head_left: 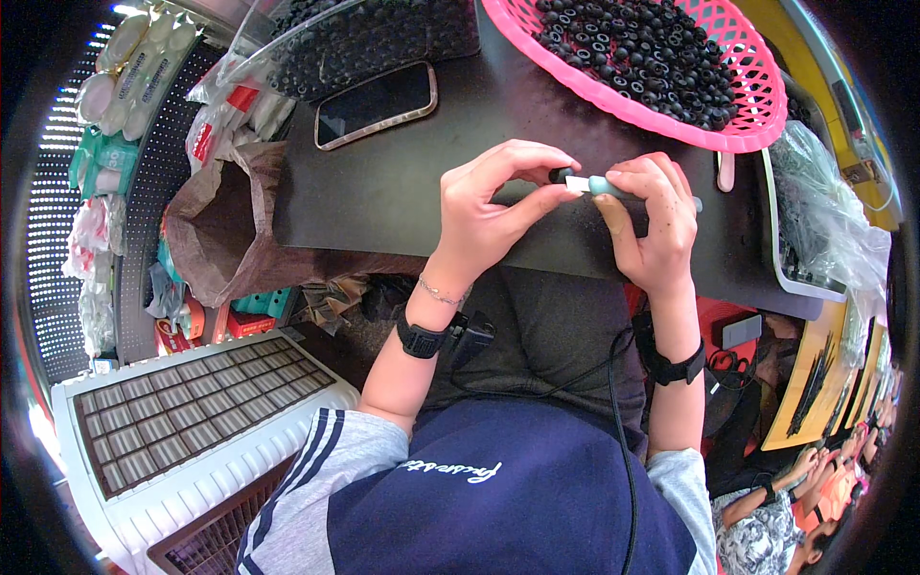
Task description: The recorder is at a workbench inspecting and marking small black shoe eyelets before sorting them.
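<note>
The left hand (484, 206) pinches a small black ring-shaped piece (559, 175) between thumb and forefinger, right at the white tip of a slim teal-handled tool (606, 186). The remaining fingers of that hand curl loosely above the pinch. The right hand (656, 218) is closed around the tool's handle, thumb and fingers gripping it so that the white tip points toward the left hand; the far end of the handle pokes out past the knuckles. Both hands meet just above the near part of a dark tabletop (402, 182), with the piece and tool held off its surface as far as I can tell.

Each wrist carries a black band, and a thin bracelet sits on the left wrist. A black cable runs down across the person's lap and dark blue top.

Further back on the table, a pink plastic basket (671, 101) holds a heap of the same small black pieces. A phone (376, 103) lies face up with a dark screen to the left of it, beside a clear tub (364, 38) also filled with black pieces. A crumpled brown bag (230, 230) hangs open at the table's left edge. A white slatted crate (192, 422) stands low on the left. At the lower right, other people's hands are at work over yellow boards.
</note>
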Motion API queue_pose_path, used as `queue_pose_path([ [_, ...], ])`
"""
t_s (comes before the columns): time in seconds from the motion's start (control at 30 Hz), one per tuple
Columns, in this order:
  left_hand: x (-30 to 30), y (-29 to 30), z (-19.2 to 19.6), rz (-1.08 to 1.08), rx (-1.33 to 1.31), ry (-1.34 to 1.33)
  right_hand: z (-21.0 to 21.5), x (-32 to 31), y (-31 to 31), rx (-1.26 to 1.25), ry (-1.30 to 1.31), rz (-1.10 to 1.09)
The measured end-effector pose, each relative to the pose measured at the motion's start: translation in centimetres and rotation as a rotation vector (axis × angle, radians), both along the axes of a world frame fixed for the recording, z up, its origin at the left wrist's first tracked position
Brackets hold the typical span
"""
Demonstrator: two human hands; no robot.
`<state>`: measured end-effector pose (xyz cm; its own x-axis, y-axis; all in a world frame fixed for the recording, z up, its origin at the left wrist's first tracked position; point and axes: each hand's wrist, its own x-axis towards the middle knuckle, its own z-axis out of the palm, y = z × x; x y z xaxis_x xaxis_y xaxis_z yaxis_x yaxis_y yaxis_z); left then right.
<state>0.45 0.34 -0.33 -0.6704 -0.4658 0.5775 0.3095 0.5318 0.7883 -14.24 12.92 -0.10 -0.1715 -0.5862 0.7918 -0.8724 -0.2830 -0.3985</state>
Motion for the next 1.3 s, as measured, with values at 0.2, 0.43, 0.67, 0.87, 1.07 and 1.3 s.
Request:
queue_pose_path([
  [0.2,0.09,-0.06,-0.2,-0.001,0.0,-0.004,0.07,0.04,0.0,0.009,0.005,-0.003],
  [0.43,0.04,-0.13,-0.22,-0.006,-0.035,0.0,-0.05,-0.03,-0.02,0.008,0.01,-0.014],
  [0.67,-0.11,0.49,-0.11,0.046,0.141,0.022,-0.35,-0.16,0.07,-0.056,0.009,-0.054],
  [0.87,-0.14,0.57,0.09,0.031,0.142,0.032,-0.17,-0.19,0.15,-0.05,0.017,-0.062],
  [1.07,0.26,0.4,0.13,-0.037,0.109,-0.003,-0.22,-0.17,0.11,-0.032,-0.004,-0.066],
  [1.3,-0.17,0.63,-0.28,-0.047,0.231,0.09,-0.25,-0.18,0.09,-0.033,-0.014,-0.05],
])
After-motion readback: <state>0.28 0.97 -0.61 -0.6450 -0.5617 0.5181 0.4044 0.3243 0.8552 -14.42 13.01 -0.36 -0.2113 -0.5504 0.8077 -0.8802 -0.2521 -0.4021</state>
